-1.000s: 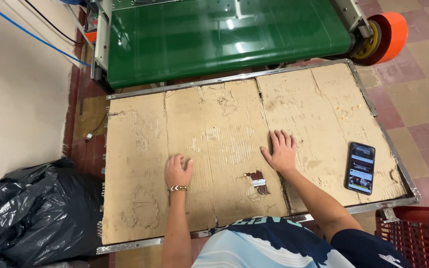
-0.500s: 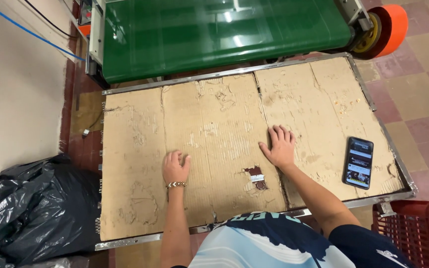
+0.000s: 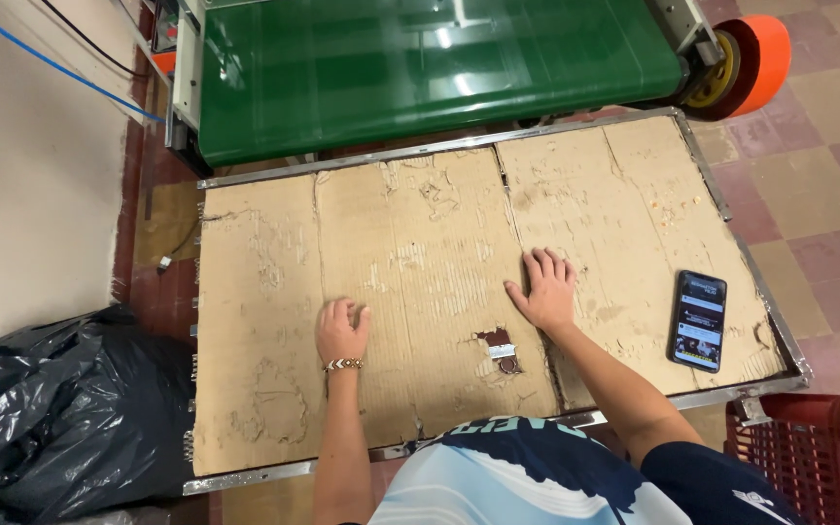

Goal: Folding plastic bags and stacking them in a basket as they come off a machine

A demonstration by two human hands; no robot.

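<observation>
The head view looked down on a metal-framed desk (image 3: 731, 209) covered with worn, torn cardboard sheets (image 3: 410, 262), the thing both hands rested on. Beyond its far edge sat a green conveyor belt (image 3: 420, 68) with an orange roller (image 3: 765, 49) at one end; a black plastic bag (image 3: 60, 418) lay on the floor to the left and a red crate (image 3: 819, 457) stood at the near right corner. The right hand (image 3: 543, 292) lay flat and released, fingers spread, across the seam between two sheets. The left hand (image 3: 341, 329) was loosely curled, knuckles on the cardboard, grasping nothing that I could make out. Pressing evenly with both palms would likely keep the sheets flat. A dark phone (image 3: 699, 320) lay well right, a small dark scrap (image 3: 501, 348) between the wrists.
</observation>
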